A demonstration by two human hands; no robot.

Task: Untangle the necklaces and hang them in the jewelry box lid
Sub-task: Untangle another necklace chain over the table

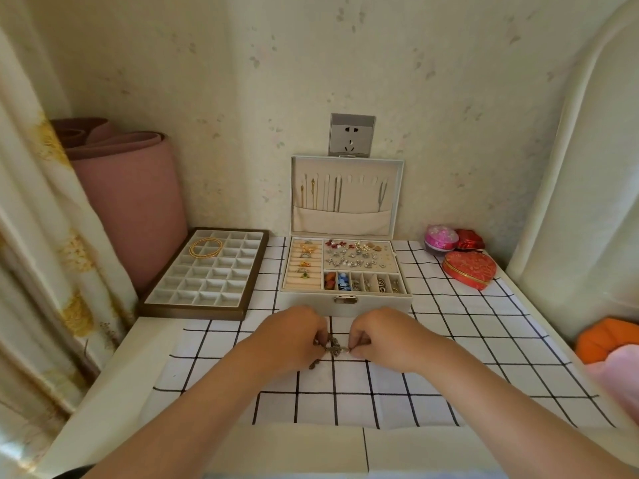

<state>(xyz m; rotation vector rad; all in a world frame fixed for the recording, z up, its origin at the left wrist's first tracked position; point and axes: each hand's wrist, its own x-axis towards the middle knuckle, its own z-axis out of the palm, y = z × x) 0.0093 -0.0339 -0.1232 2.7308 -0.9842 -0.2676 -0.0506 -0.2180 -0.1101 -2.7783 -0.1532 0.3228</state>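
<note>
A tangled dark metal necklace (334, 346) lies bunched between my two hands on the checked cloth. My left hand (294, 335) pinches its left end, and a short piece of chain trails out below that hand. My right hand (377, 335) pinches its right end. Just behind my hands stands the white jewelry box (345, 304), open. Its upright lid (346, 195) has a row of hooks with several thin chains hanging into a fabric pocket. The box's tray holds rings, earrings and small charms.
A brown tray (204, 274) of small compartments, holding gold bangles, sits to the left of the box. Heart-shaped red and pink boxes (468, 269) stand at the right rear. A rolled pink mat leans in the left corner, and an orange object lies at the right edge.
</note>
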